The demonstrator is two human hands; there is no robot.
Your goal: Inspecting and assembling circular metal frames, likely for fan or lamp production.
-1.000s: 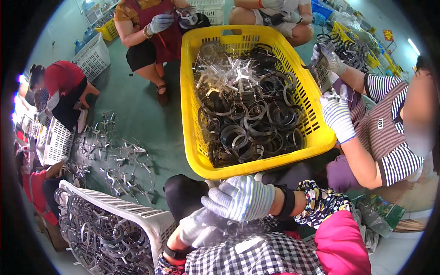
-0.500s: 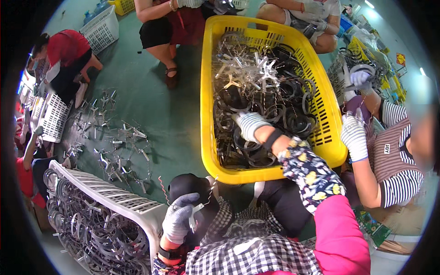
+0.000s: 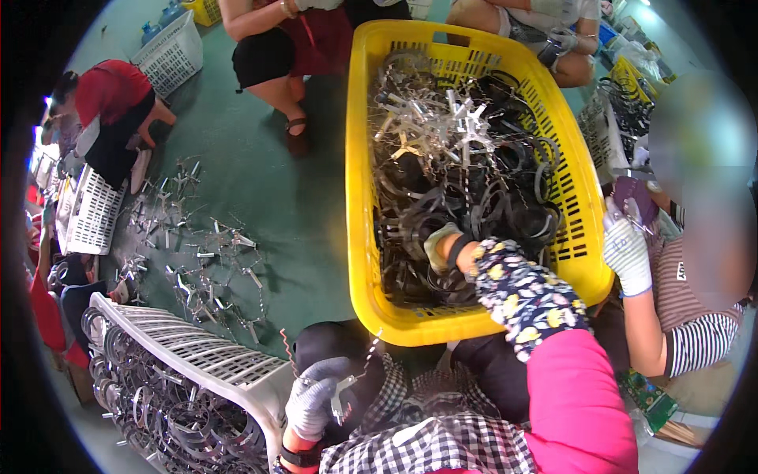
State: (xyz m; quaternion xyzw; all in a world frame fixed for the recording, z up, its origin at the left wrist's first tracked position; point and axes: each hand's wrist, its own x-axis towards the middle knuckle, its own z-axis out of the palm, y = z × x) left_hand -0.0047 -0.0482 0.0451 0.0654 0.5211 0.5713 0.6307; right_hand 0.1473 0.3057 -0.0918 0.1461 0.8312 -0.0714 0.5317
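Note:
My left hand [image 3: 314,401], in a pale striped glove, is closed on a silver Y-shaped metal bracket [image 3: 342,396] with twisted wires sticking up, above my left knee. My right hand [image 3: 440,248], gloved too, reaches down into the near part of a large yellow basket [image 3: 474,325]. Its fingers are hidden among black ring-shaped parts [image 3: 418,217], so its grip does not show. Farther back in the basket lies a heap of silver Y-shaped brackets with wires [image 3: 454,126], on top of the black rings.
A white basket [image 3: 189,338] full of metal rings stands at my left. Loose brackets [image 3: 209,280] lie scattered on the green floor. A co-worker's gloved hand [image 3: 628,249] is close to the yellow basket's right side. Other people sit beyond it, and one bends over at far left.
My right hand has sunk deeper among the black rings, hiding its fingers. My left hand keeps the bracket in nearly the same place. The co-worker at right has shifted, and the view has moved slightly.

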